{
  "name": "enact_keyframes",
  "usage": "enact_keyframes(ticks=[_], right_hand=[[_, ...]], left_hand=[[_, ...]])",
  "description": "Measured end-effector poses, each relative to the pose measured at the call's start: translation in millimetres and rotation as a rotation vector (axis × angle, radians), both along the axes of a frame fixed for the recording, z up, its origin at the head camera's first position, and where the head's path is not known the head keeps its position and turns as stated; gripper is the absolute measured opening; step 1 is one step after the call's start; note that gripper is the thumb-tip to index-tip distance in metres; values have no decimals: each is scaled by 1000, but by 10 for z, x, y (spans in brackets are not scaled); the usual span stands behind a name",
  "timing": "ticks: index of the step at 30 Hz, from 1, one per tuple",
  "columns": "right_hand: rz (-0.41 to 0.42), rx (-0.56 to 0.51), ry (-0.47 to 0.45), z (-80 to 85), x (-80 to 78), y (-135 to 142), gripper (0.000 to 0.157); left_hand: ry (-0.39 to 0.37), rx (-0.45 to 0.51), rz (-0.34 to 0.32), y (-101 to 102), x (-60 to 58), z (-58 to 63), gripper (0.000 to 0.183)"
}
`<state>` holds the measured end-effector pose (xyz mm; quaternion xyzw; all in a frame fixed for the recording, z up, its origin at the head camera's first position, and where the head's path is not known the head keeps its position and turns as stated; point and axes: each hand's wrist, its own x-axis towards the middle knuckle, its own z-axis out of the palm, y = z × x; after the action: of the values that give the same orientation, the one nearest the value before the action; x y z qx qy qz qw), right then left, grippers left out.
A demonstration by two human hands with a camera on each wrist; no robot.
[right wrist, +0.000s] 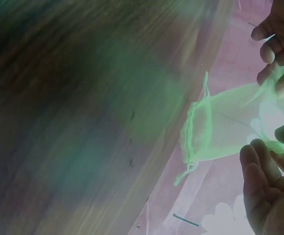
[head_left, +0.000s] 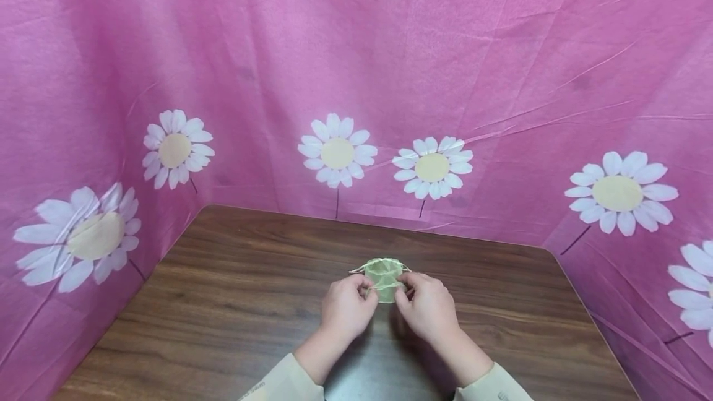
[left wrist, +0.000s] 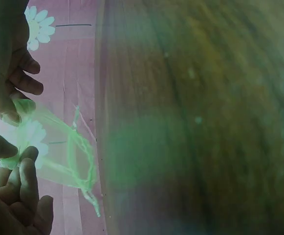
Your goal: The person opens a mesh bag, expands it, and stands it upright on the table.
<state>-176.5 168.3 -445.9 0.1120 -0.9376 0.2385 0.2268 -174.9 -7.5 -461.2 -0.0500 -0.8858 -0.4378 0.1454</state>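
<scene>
A sheer light green drawstring pouch (head_left: 384, 276) is held over the table between the two hands. My left hand (head_left: 346, 308) pinches one side of its near end between thumb and fingers. On the opposite side, my right hand (head_left: 430, 307) pinches the same end. In the left wrist view, the gathered mouth of the pouch (left wrist: 80, 161) and its cords point toward the table. Seen from the right wrist, the cloth of the pouch (right wrist: 229, 120) is see-through, with cord ends sticking out at both sides of the mouth.
A dark brown wood-grain table (head_left: 223, 302) with rounded far corners lies under the hands. Pink curtain cloth (head_left: 356, 36) printed with white daisies hangs around its back and sides. Light beige sleeves (head_left: 289, 379) cover both forearms.
</scene>
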Motion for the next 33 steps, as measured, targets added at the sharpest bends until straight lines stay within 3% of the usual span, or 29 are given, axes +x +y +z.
enact_keyframes(ticks=[4, 12, 19, 26, 33], right_hand=[[-8, 3, 1, 0, 15, -22, 11], [-12, -7, -25, -21, 37, -55, 17], [-15, 1, 42, -38, 39, -77, 28], [-21, -21, 126, -69, 40, -55, 26], [10, -38, 157, -64, 43, -58, 27]], left_hand=[[50, -17, 36, 2, -5, -16, 5], [169, -72, 93, -13, -12, -12, 25], [214, -75, 74, -14, -15, -38, 27], [198, -57, 30, -10, -19, -43, 18], [292, -14, 34, -27, -52, -65, 20]])
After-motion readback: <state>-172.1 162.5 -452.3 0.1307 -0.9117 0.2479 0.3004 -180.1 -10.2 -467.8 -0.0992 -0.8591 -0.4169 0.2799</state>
